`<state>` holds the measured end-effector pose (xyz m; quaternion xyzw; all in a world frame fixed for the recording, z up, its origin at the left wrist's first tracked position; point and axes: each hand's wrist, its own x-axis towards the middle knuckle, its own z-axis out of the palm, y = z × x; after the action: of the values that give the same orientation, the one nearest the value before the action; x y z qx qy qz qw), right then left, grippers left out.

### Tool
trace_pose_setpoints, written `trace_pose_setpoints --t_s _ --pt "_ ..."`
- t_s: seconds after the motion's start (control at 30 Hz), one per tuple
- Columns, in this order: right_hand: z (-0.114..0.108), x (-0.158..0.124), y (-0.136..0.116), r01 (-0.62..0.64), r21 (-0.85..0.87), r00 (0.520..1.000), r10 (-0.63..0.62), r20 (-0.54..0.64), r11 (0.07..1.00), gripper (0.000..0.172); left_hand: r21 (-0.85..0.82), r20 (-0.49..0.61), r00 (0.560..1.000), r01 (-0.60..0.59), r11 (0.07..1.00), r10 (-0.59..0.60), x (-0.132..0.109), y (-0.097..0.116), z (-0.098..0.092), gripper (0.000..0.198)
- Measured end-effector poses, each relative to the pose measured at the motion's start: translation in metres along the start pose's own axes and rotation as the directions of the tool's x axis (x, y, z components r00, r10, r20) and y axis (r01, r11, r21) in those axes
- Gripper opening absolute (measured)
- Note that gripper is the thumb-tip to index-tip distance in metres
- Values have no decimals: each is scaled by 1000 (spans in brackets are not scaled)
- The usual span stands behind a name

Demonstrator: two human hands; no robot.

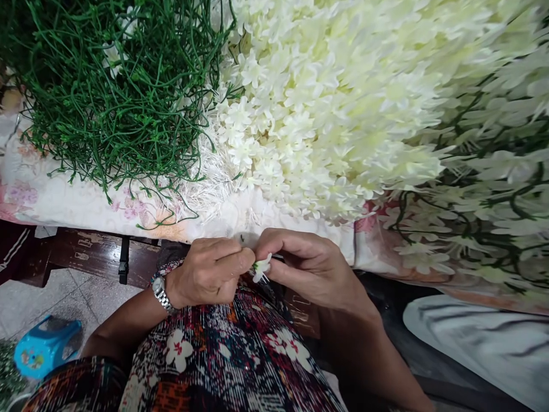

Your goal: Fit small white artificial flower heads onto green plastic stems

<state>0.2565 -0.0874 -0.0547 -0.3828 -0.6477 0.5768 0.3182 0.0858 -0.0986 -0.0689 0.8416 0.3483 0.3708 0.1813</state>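
My left hand, with a metal watch on its wrist, and my right hand meet above my lap, fingertips pinched together. Between them is a small white artificial flower with a bit of green stem. Both hands pinch it, the left from the left side, the right from the right. Just beyond the hands lies a large heap of white flower heads on a floral cloth. A pile of green plastic stems lies at the upper left.
White flowers mounted on green stems fill the right side. A dark wooden frame runs under the cloth. A blue plastic stool stands on the tiled floor at lower left. My patterned skirt covers my lap. A white bag lies lower right.
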Motion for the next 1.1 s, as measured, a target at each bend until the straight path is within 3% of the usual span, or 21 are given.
trace_pose_setpoints --t_s 0.27,0.6,0.87,1.0,1.1 --pt "0 0 2 -125 19 992 126 -17 992 3 -128 -25 998 58 990 -62 2 -7 6 15" --pt "-2 4 6 -129 99 991 131 -11 987 5 -211 -80 994 58 976 -76 6 -10 11 15" --pt "0 7 3 -153 97 987 156 -24 983 7 -272 -82 985 123 954 -151 6 -8 14 15" --pt "1 7 0 -103 41 988 106 -110 994 7 -449 -6 962 242 860 -274 11 -7 4 10" --pt "-1 7 -4 15 -32 978 -21 -206 999 15 -581 58 904 377 722 -424 14 -6 -5 14"
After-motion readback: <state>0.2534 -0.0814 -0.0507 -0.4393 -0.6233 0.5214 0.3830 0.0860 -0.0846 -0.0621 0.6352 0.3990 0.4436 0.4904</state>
